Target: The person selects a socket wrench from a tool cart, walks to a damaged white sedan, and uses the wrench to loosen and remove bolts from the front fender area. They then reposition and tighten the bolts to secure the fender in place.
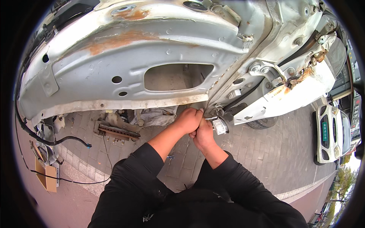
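Observation:
Close together below the body panel's lower edge, my left hand [189, 121] and my right hand [204, 135] are both closed, fingers curled in. What lies inside them is mostly hidden. Just right of the hands is a white plastic piece [219, 126], perhaps a connector, with a dark rounded part beside it. Small metal pieces show above my right hand, near the corner of the bare grey car body panel [129, 81]. The panel has an oblong opening, round holes and rust patches.
A white door-like panel [283, 97] with a torn, rusty edge juts out at right. A brake disc [119, 130] and crumpled white plastic [157, 116] sit below the panel. Cables [57, 142] hang at left above a cardboard box [45, 174]. A white car [330, 133] stands at far right.

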A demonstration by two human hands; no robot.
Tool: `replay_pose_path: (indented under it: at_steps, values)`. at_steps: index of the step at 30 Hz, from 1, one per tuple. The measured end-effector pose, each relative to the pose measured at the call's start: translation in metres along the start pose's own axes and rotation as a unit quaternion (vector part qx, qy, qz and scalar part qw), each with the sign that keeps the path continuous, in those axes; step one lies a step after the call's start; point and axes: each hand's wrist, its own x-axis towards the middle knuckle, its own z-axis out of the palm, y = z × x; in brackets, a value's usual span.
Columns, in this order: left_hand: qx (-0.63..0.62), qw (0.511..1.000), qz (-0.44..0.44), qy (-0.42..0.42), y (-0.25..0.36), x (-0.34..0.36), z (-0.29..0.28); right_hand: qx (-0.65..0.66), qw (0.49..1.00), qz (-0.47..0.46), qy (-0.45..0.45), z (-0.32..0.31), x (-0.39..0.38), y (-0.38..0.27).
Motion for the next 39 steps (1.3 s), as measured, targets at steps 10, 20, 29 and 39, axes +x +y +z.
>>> replay_pose_path:
  at_steps: [10,20,29,39]
  values:
    - [-0.140,0.989,0.019,0.041,-0.068,0.011,0.042,-0.182,0.972,-0.127,0.072,-0.021,0.023,0.032]
    - [-0.012,0.993,-0.111,0.028,-0.015,-0.017,0.009,-0.022,0.999,-0.004,-0.037,-0.028,0.025,0.011]
    - [0.070,0.982,0.066,0.163,-0.002,-0.039,0.005,0.065,0.996,-0.040,-0.036,-0.003,0.005,0.005]
    - [0.040,0.990,-0.065,0.121,-0.100,-0.027,0.086,-0.415,0.798,-0.411,0.151,-0.054,0.046,0.058]
